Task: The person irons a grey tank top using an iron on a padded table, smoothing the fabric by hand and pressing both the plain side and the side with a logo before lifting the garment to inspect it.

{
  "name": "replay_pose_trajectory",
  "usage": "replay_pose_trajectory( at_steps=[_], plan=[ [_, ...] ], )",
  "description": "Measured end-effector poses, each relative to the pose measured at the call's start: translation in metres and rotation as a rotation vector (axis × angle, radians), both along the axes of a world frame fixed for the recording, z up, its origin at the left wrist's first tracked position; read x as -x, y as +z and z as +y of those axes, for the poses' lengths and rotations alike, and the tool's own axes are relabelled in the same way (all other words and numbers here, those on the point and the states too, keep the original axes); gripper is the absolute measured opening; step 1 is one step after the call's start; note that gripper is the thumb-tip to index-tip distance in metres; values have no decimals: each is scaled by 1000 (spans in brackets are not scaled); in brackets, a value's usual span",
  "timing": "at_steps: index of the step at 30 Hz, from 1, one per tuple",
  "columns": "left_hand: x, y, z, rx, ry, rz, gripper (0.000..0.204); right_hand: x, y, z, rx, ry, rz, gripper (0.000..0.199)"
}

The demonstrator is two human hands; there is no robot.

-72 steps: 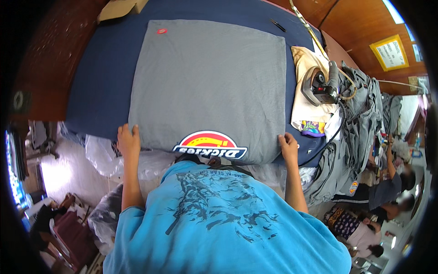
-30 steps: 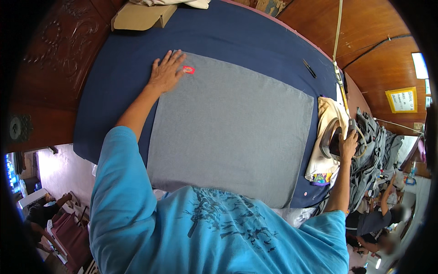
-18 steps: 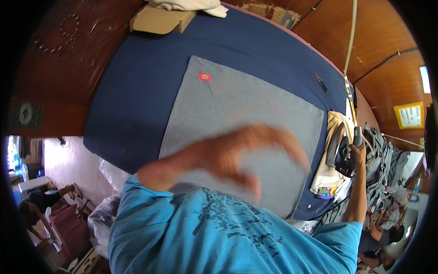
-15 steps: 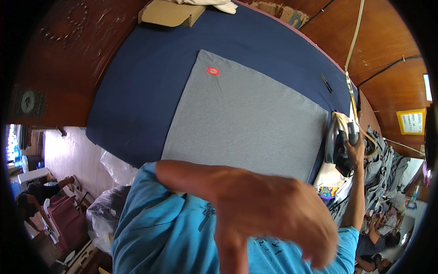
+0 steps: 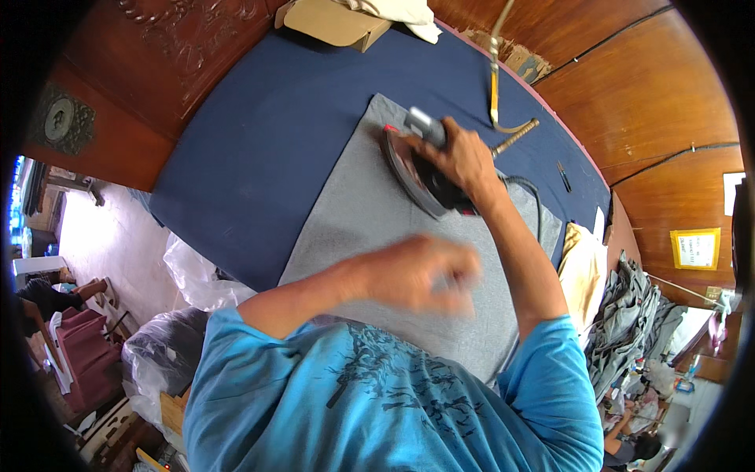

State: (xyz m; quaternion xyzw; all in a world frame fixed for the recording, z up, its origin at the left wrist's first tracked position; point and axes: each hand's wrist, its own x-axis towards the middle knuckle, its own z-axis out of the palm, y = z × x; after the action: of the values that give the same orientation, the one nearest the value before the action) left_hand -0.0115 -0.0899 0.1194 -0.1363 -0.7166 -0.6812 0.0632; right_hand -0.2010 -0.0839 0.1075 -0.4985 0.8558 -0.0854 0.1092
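Observation:
A grey piece of fabric (image 5: 338,228) lies flat on the blue-covered table (image 5: 236,141). My right hand (image 5: 465,161) is wrapped round the handle of a dark iron (image 5: 417,179), which is on the fabric's far part. The iron's tip is at the small red label (image 5: 390,127), of which only an edge shows. Nearer to me, my left hand (image 5: 421,275) hangs over the middle of the fabric. Motion smears its fingers; they look bent, and I see nothing held in them.
A hose (image 5: 515,138) and a dark cable run from the iron across the table's right side. Farther right lie a black slim tool (image 5: 564,177), a cream cloth (image 5: 582,259) and piled grey garments (image 5: 629,315). An open cardboard box (image 5: 334,23) stands at the far edge.
My right hand has carried the iron from the table's right edge leftward onto the fabric, to the red label. My left hand has moved away from the camera, over the fabric.

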Motion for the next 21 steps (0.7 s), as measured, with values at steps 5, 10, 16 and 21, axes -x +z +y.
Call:
replay_pose_trajectory(
  at_steps=[5, 10, 16, 21],
  plan=[
    [-19, -108, -55, 917, 1230, -531, 37, 15, -8, -52, 97, 23, 53, 55],
    [-36, -146, -73, 1010, 1243, -834, 18, 27, -11, -88, 58, -109, -35, 53],
    [-46, -150, -76, 991, 1336, -740, 16, 35, -17, -90, 61, 71, 38, 58],
    [-13, -144, -89, 869, 1282, -562, 26, 41, -13, -98, 18, 2, 40, 57]
  ],
)
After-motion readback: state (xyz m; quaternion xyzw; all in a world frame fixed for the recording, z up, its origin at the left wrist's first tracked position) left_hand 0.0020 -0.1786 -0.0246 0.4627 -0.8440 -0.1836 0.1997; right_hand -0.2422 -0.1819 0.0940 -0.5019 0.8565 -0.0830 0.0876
